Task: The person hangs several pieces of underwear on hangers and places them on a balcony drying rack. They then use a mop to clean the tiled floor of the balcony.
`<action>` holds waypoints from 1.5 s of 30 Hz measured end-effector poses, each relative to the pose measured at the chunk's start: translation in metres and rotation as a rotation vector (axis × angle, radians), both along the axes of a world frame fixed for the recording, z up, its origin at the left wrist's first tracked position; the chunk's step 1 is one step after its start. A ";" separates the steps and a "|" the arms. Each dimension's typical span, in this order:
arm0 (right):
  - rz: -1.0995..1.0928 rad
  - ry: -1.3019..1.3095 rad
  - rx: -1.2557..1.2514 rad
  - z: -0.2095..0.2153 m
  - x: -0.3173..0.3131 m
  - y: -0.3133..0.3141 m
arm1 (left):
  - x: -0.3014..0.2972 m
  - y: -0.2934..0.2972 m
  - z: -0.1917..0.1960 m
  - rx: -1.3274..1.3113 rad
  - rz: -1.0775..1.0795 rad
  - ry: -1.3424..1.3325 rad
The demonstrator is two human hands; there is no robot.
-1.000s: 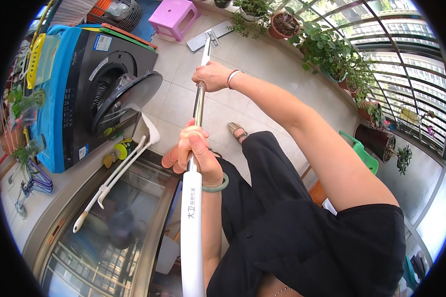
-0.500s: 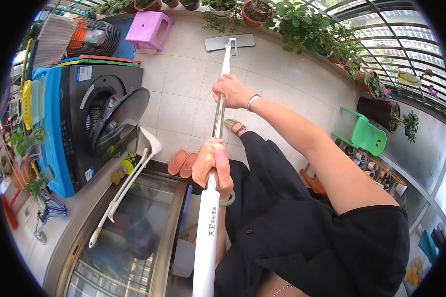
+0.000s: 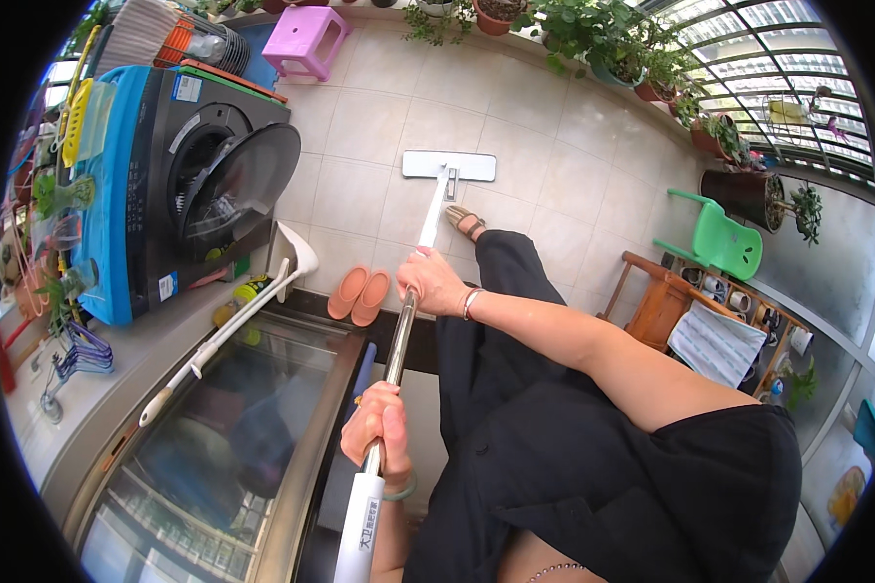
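Note:
A flat mop (image 3: pixel 436 212) with a long white and silver pole slants across the view. Its wide, pale rectangular head (image 3: pixel 418 165) lies flat on the tiled floor, just beyond my sandalled foot (image 3: pixel 466 222). Farther along the pole, my right hand (image 3: pixel 431 283) is wrapped around the place where white meets silver. My left hand (image 3: pixel 376 428) grips the silver part lower down, next to the white handle sleeve (image 3: pixel 358 525), whose end runs out of view at the bottom.
Left stands a washing machine (image 3: pixel 146 185) with its round door (image 3: pixel 243 180) open. Pink slippers (image 3: pixel 360 294) and a white long-handled tool (image 3: pixel 233 325) are near the glass sliding door (image 3: pixel 224 428). A pink stool (image 3: pixel 306 41), potted plants (image 3: pixel 593 39), a green chair (image 3: pixel 715 238) and a wooden rack (image 3: pixel 651 301) edge the floor.
The mop head has slid back over the floor toward my foot. Both hands have come nearer to me with the pole, shifting slightly left, still gripping it.

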State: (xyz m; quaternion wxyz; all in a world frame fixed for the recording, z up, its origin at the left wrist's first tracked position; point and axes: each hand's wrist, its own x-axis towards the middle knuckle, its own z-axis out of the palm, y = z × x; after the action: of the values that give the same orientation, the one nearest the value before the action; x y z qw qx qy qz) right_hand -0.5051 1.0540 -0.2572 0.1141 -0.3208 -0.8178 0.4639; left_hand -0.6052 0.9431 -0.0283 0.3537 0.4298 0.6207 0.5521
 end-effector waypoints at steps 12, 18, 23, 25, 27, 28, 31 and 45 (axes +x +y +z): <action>0.144 -0.010 0.095 0.012 0.057 -0.005 | 0.047 -0.006 0.024 0.165 -0.175 -0.054; -0.250 -0.038 0.261 0.014 0.178 0.055 | 0.121 0.074 0.003 0.258 -0.395 -0.216; -0.650 -0.076 0.337 -0.014 0.316 0.125 | 0.236 0.179 -0.041 0.300 -0.597 -0.260; -0.713 -0.134 0.308 -0.032 0.378 0.151 | 0.285 0.219 -0.057 0.277 -0.740 -0.258; -0.766 -0.137 0.319 -0.044 0.438 0.178 | 0.330 0.257 -0.077 0.292 -0.880 -0.241; -0.808 -0.146 0.345 -0.049 0.465 0.189 | 0.353 0.274 -0.086 0.300 -0.934 -0.235; -0.932 -0.161 0.366 -0.064 0.528 0.215 | 0.414 0.318 -0.109 0.308 -1.045 -0.235; -0.734 -0.165 0.247 -0.126 0.583 0.278 | 0.440 0.391 -0.143 0.256 -1.150 -0.195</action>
State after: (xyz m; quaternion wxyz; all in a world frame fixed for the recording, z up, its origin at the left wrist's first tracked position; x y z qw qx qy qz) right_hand 0.0784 1.3316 -0.3832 0.2440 -0.6119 -0.7048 0.2632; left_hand -0.1655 1.3341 -0.1713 0.5965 0.6837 0.1814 0.3793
